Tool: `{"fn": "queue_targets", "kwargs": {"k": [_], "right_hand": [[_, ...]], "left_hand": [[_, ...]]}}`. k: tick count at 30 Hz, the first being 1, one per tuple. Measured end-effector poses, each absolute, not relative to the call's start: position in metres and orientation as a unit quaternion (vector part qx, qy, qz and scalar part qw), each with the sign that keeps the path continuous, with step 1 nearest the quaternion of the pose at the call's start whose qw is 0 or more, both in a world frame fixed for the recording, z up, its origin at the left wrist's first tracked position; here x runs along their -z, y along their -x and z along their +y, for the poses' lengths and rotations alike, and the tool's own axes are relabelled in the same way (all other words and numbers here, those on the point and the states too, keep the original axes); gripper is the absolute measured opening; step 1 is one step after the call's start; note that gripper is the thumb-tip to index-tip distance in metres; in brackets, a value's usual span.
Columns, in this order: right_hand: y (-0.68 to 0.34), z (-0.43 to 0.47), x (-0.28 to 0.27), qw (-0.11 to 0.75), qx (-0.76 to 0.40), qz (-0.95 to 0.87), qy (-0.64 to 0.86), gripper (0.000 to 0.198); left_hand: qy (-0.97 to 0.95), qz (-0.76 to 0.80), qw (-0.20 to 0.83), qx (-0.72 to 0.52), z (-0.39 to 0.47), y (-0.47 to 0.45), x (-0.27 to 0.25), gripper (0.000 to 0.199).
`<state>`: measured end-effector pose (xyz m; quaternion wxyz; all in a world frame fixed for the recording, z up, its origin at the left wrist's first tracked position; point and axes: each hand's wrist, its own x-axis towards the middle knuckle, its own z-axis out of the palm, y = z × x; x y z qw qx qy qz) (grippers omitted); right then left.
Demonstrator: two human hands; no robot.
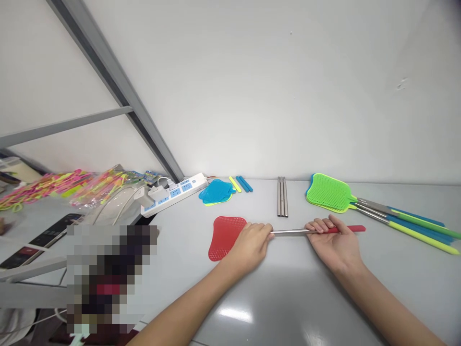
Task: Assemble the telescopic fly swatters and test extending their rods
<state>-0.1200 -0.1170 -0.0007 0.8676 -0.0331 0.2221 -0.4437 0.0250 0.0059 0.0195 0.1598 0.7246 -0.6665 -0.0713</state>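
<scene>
Left hand (252,241), nearer to the paddle (225,235) at nine o'clock, and right hand (334,247), on the grip (357,228) at three, both grasp the red fly swatter (290,232), its long axis lying nine-to-three over the worktop (273,293).

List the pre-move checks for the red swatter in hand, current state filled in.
1. Left hand closed around the swatter where head and metal rod meet: ok.
2. Right hand on the handle end, palm up, fingers curled over it, red grip sticking out past the hand: ok.
3. Rod fully seated in the head: cannot tell, left hand covers the joint.
4. Loose metal tubes apart from both hands: ok, lying side by side near the wall.
5. Green swatter apart from the red grip: ok, bare table shows between them.
</scene>
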Motion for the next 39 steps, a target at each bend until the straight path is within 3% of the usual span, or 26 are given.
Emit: {"fn": "queue_targets", "kwargs": {"k": [39], "right_hand": [[0.1178, -0.1161, -0.0031, 0.867, 0.443, 0.226, 0.033, 0.026]], "left_hand": [[-0.713, -0.677, 0.164, 0.078, 0.0065, -0.0254, -0.0235, 0.027]]}}
